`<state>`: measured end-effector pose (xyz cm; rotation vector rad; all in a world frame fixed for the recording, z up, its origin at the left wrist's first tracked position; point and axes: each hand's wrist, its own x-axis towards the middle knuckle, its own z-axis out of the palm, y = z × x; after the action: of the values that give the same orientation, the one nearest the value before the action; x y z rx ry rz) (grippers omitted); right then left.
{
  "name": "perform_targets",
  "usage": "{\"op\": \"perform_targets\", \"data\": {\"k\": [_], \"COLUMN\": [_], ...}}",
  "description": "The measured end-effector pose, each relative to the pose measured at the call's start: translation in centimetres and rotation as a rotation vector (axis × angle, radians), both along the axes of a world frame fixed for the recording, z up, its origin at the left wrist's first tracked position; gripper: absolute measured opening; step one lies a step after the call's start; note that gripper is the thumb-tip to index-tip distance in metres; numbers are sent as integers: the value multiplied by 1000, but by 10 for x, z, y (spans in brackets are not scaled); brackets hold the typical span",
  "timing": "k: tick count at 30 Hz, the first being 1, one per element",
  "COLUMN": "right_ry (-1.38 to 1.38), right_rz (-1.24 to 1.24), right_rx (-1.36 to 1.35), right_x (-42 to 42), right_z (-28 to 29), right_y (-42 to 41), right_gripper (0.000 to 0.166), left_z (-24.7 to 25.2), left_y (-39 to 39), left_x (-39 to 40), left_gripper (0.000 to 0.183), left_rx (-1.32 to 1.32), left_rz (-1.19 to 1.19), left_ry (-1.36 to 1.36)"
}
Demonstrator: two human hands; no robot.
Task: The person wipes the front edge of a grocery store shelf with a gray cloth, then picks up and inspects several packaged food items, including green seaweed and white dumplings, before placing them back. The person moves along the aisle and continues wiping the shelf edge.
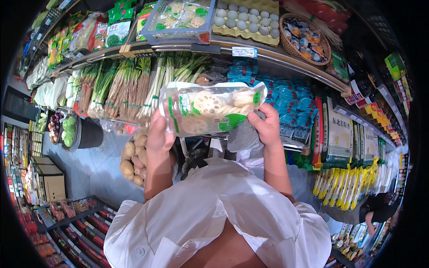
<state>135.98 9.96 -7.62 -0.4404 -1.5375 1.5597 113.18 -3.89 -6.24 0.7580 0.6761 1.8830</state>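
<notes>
A clear plastic bag of sliced lotus root (207, 107) is stretched out level before my chest. My left hand (161, 129) grips its left end, and my right hand (265, 125) grips its lower right corner, thumb on top. A grey knitted cloth or glove (244, 135) hangs beneath the bag, against my right hand. Beyond, on the upper shelf, a blue-grey plastic crate (179, 36) holds more bags of lotus root, with a carton of pale eggs (247, 21) to its right.
Bundled scallions (161, 78) and teal packets (288, 100) lie on the lower shelf. Potatoes (134, 160) fill a container at the left, near a black bin (90, 132). Rice bags (338, 134) stand at the right. Another person (380, 209) is at the far lower right.
</notes>
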Motion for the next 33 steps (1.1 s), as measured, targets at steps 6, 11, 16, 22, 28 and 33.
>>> {"op": "perform_targets", "data": {"k": [6, 11, 16, 22, 28, 33], "right_ry": [10, -8, -42, -145, 159, -235], "right_rz": [-4, 11, 68, 11, -580, -347], "right_rx": [-93, -216, -294, -378, -228, 855], "right_x": [4, 6, 10, 12, 14, -35], "right_z": [-12, -25, -51, -67, -20, 39], "right_y": [-7, -4, 12, 18, 23, -35], "right_gripper": [25, 27, 26, 24, 28, 40], "left_z": [10, 31, 43, 50, 43, 22], "left_y": [5, 12, 11, 12, 19, 27], "left_x": [-5, 12, 20, 22, 24, 27], "left_gripper": [48, 52, 53, 52, 51, 48], "left_rx": [-145, -18, 14, -125, -175, -85], "left_rz": [-34, -243, -558, -549, -416, -489], "left_ry": [59, -141, -466, -414, -404, -519]}}
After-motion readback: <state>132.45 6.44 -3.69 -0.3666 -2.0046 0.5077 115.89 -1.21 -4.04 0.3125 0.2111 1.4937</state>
